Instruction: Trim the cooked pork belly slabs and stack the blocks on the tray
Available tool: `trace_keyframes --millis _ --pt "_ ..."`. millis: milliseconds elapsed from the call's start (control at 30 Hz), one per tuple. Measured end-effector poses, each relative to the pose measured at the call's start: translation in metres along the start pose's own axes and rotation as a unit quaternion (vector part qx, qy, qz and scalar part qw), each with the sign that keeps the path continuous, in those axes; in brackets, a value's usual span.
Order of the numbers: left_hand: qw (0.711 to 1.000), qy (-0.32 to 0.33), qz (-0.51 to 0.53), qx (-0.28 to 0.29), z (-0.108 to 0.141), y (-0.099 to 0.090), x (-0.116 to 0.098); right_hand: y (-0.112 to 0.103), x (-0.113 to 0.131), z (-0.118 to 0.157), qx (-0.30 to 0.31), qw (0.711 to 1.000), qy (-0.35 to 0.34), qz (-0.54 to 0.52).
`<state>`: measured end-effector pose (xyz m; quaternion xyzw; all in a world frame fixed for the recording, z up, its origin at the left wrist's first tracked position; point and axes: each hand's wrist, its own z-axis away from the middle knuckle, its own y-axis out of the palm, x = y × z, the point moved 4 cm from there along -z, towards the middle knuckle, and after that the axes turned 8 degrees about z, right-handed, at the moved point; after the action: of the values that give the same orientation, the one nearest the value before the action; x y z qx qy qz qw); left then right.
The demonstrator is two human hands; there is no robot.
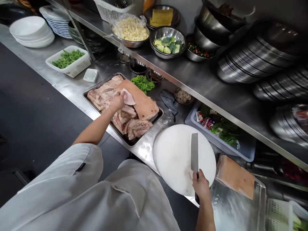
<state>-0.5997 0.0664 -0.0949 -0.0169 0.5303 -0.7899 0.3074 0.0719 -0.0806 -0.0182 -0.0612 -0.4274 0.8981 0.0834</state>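
Note:
My left hand (117, 102) is closed on a pale piece of pork (128, 97) above a metal tray (132, 145). Slabs of pork belly fill that tray, among them a wide one with its tan skin (141, 102) facing up. On the right, my right hand (201, 184) grips a cleaver (194, 150) by its dark handle. The blade is over a round white cutting board (170, 157), pointing away from me; whether it touches the board I cannot tell.
Another pork slab (235, 175) lies on a metal tray (261, 199) right of the board. A steel shelf (204, 80) with bowls overhangs the counter. Behind the board is a bin of greens (251, 152). A tub of leaves (72, 70) stands left, near white bowls (31, 30).

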Motion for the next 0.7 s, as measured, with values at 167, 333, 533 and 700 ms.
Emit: trace_keyframes --millis 167,333,533,700 --pt "0.999 -0.004 0.04 -0.036 -0.037 -0.031 0.059 0.002 0.002 0.001 0.004 1.0 -0.002 0.003" --pt "0.989 0.061 0.09 -0.095 -0.009 -0.035 0.034 -0.005 0.011 -0.001 -0.012 1.0 0.0 0.011" --pt "0.983 0.103 0.143 0.044 0.126 0.038 -0.04 -0.013 0.02 -0.008 -0.01 1.0 0.001 -0.018" --pt "0.986 0.102 0.106 0.081 0.168 0.082 -0.058 -0.014 0.021 -0.009 -0.014 0.999 0.012 -0.026"
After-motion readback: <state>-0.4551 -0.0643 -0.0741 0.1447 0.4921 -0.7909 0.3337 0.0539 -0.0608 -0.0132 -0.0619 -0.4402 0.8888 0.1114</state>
